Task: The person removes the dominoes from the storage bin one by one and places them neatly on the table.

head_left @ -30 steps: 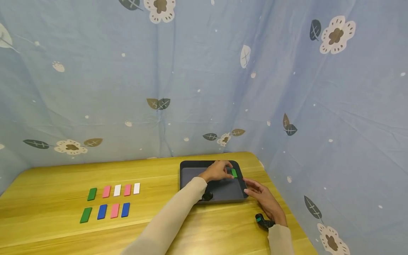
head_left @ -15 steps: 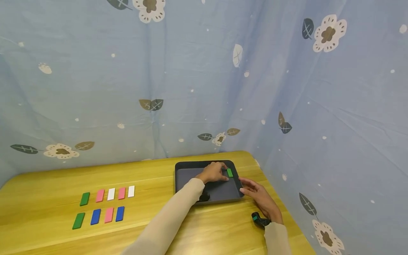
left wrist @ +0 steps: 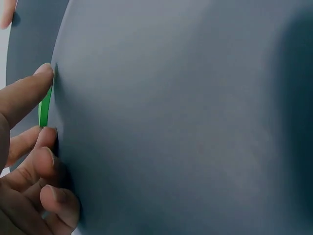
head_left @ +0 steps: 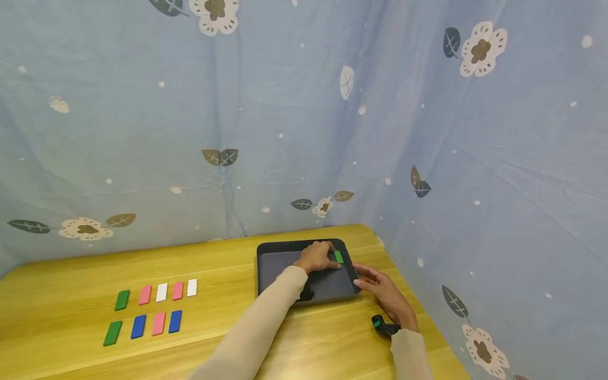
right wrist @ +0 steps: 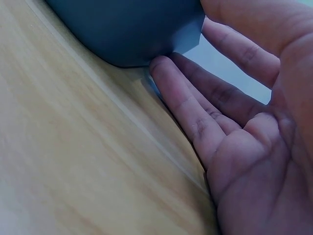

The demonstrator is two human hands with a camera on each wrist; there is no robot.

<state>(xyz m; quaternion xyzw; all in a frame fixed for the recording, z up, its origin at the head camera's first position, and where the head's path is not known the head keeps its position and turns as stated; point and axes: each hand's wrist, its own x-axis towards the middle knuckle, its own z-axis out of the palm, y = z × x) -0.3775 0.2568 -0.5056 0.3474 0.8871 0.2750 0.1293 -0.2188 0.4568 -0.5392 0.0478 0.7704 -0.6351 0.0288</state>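
A thin green block [head_left: 339, 257] lies inside the dark grey tray [head_left: 280, 244], along its right wall. My left hand [head_left: 314, 257] reaches into the tray and pinches this block. In the left wrist view the thumb is at one end of the green block [left wrist: 44, 110] and fingertips are at the other. Outside the tray, my right hand [head_left: 383, 292] touches its right side near the front corner. Extended fingers of the right hand [right wrist: 239, 142] meet the outer wall of the tray [right wrist: 132, 29] in the right wrist view.
Left of the tray, two rows of flat blocks lie on the wooden table [head_left: 228, 264]. Green, pink and white blocks [head_left: 162, 292] form the back row; green, blue and pink ones [head_left: 159, 324] form the front. A patterned blue curtain [head_left: 266, 105] hangs behind and to the right.
The head view has turned slightly right, so everything appears farther left. The left hand stays at the green block, and the right hand stays against the tray.
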